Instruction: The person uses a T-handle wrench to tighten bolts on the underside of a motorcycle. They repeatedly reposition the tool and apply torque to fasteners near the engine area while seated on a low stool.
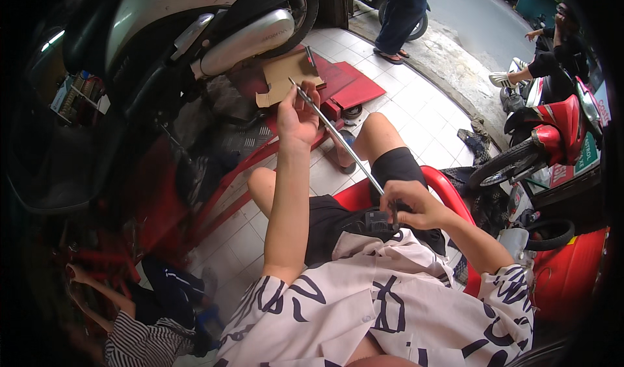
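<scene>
Scooter bodywork (195, 16) loomed above the white tiled floor (416, 113) where we sat on a red stool (448, 191), with a cardboard piece (286, 74) lying beyond. We held a long metal rod (338, 136) slanted between us, left hand (298, 117) closed around its upper end, right hand (413, 204) pinching its lower end at a small dark part (377, 222). Doing this well, we judged, meant steadying the top while our right fingers (390, 198) worked gently.

A red motorbike (560, 133) stands at the right. A flat cardboard piece (286, 78) lies on the white tile floor (416, 117).
</scene>
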{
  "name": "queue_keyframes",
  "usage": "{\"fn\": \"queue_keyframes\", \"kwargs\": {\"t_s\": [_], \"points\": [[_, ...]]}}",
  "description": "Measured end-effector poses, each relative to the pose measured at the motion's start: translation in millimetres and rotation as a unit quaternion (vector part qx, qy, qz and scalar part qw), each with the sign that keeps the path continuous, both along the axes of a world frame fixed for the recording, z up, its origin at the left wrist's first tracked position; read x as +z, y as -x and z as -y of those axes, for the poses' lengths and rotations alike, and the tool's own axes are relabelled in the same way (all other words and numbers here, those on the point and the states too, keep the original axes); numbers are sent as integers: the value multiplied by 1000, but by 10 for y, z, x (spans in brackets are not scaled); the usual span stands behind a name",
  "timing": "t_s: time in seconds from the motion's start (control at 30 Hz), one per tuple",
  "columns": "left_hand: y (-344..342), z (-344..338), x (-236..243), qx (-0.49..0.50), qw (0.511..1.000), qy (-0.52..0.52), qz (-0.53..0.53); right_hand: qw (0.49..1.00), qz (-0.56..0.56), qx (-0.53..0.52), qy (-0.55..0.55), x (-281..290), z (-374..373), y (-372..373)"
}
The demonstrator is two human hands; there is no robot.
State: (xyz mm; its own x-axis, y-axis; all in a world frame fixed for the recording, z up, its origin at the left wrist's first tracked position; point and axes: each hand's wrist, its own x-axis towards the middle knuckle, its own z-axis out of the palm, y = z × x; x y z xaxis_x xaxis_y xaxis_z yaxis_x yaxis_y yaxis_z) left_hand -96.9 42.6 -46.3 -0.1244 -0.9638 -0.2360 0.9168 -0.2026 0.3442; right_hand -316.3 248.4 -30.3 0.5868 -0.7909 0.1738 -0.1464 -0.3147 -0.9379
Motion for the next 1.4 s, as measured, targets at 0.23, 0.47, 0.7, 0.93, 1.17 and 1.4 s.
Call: {"fn": "queue_keyframes", "kwargs": {"t_s": [0.23, 0.47, 0.7, 0.93, 1.17, 1.4], "points": [[-607, 1788, 247, 39, 997, -1, 62, 976, 25, -86, 197, 77, 1627, -614], [-848, 2632, 389, 49, 987, 9, 150, 959, 32, -105, 260, 133, 2467, -913], [-886, 2986, 272, 60, 979, 17, 192, 969, -11, -90, 228, 368, 2773, -855], [-940, 3086, 384, 63, 983, -11, 174, 965, -13, -94, 243, 547, 2895, -771], [-976, 3106, 452, 34, 979, -18, 202, 960, -13, -82, 266, 620, 2936, -731], [-991, 3197, 504, 32, 973, -33, 227, 961, -3, -80, 266, 602, 2962, -764]]}}
